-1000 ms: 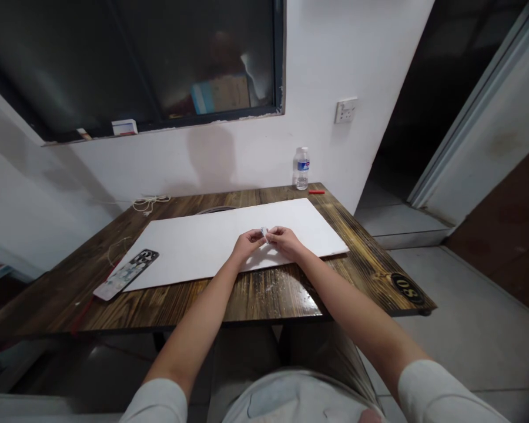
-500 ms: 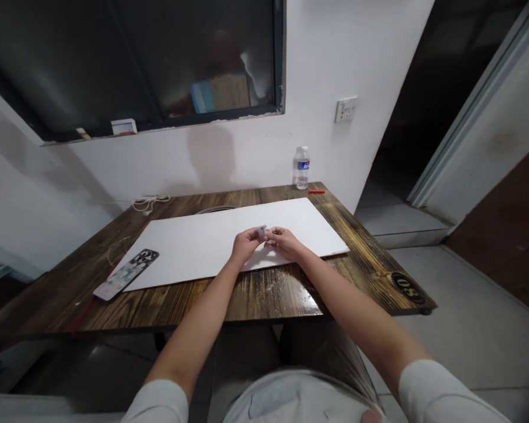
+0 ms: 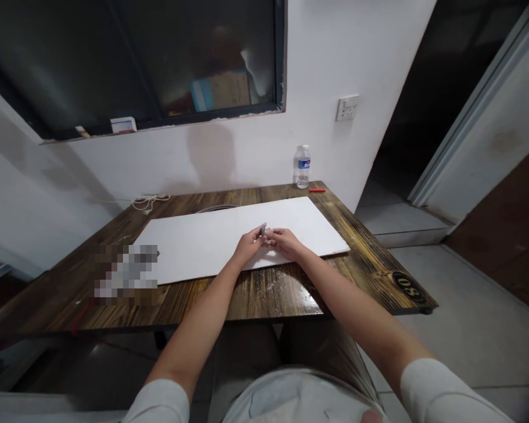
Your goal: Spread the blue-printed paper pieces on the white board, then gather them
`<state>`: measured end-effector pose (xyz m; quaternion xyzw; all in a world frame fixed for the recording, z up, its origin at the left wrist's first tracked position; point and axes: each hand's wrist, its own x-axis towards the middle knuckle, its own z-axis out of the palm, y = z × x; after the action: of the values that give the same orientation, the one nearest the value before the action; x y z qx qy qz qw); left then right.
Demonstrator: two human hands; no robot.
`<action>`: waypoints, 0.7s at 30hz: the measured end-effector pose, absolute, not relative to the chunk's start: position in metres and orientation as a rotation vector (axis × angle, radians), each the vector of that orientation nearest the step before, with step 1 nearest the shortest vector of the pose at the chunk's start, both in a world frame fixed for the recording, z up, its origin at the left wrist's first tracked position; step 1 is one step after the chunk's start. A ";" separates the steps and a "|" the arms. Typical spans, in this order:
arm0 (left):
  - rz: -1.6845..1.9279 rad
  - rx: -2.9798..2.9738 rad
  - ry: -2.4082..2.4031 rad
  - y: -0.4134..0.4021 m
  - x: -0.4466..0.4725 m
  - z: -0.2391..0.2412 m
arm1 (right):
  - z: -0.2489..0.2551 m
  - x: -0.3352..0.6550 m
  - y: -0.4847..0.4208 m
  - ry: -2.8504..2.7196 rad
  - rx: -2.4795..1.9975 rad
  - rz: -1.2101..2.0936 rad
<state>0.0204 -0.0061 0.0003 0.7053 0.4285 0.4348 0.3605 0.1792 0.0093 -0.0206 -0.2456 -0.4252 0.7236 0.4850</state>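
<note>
My left hand (image 3: 248,245) and my right hand (image 3: 283,242) meet over the near edge of a white board (image 3: 203,244) lying on a dark wooden table (image 3: 255,296). Both hands have their fingers pinched together on a small grey-white object (image 3: 263,230) that sticks up between their fingertips. It is too small to name. Both forearms reach forward from the bottom of the view.
A water bottle (image 3: 302,167) and a red pen (image 3: 317,190) stand at the table's far right corner. A coiled white cable (image 3: 150,202) lies at the far left. A blurred patch (image 3: 126,274) covers an item at the board's left end. A wall socket (image 3: 347,108) is above; a doorway opens at right.
The small object between my fingertips has turned slightly and my hands have shifted a little. Nothing else on the table has moved.
</note>
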 end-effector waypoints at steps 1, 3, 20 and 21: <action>1.118 1.832 1.117 -0.006 0.020 0.000 | -0.021 0.179 0.009 -1.038 -0.605 1.763; 1.113 1.877 1.122 -0.007 0.020 0.002 | -0.020 0.180 0.009 -1.041 -0.616 1.762; 0.998 2.310 1.087 -0.011 0.017 0.005 | -0.009 0.186 0.005 -1.048 -0.583 1.884; 0.993 2.307 1.090 -0.010 0.017 0.004 | -0.008 0.185 0.005 -1.049 -0.577 1.872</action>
<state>0.0168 -0.0102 0.0043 0.8255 0.3899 0.3555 0.2004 0.1854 0.0050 -0.0085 -0.2328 -0.4231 0.7549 0.4437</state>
